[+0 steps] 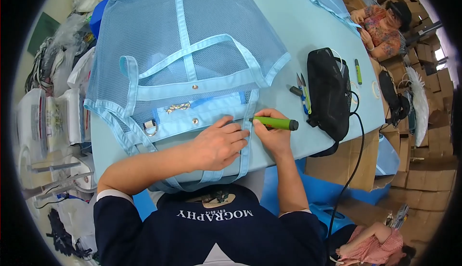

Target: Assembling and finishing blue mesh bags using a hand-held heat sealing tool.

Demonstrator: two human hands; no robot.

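A light blue mesh tote bag [195,85] with fabric straps and trim lies spread over the table, with metal snaps, a small D-ring [151,129] and a twisted cord [178,107] near its opening. My right hand [274,138] grips a green marker [276,123], its tip at a strap by the bag's right side. On the near edge of the bag rests my left hand [217,144], fingers extended and a little apart, pressing the fabric beside the marker tip. Its fingertips hide part of the strap.
Right of the bag lie a dark cap [296,90], pointed snips [304,95], a black mesh pouch [329,88] with a cable, and another green marker [358,71]. A co-worker [385,30] handles blue mesh at the far right; another person [373,242] sits lower right. Plastic-wrapped packages [57,116] stand left.
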